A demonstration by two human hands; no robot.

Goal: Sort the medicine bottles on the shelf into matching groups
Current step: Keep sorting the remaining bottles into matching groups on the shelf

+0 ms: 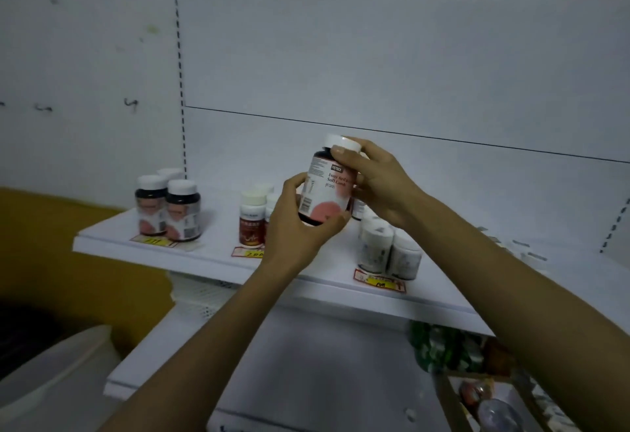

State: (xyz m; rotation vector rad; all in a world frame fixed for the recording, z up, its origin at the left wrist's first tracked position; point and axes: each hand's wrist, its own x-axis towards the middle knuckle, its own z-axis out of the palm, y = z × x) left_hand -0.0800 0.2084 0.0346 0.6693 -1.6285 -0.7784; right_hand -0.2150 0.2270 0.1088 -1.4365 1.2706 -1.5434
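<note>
Two bare forearms reach up from the bottom edge of the head view and meet above the white shelf [218, 261]. Between the hands the held bottle [325, 189] is lifted clear of the shelf board. Its long axis is near upright with the top leaning slightly right, white cap up and printed label towards the camera. The left hand [296, 223] cups the bottom, fingers curled under the base and thumb up the left side. The right hand [381, 186] grips the cap and shoulder, thumb across the neck. That thumb covers part of the label, and the print is too soft to read in full. Well to the left of the grip stand dark bottles [170, 210] of the same look, white-capped. Just behind the left hand, red-labelled bottles [252, 223] are partly hidden by it. Below and right of the grip stand white bottles [388, 251], blurred. Price tags [380, 280] lie along the shelf's front edge. Beneath the right forearm, green packets [439, 349] on a lower level are blurred.
</note>
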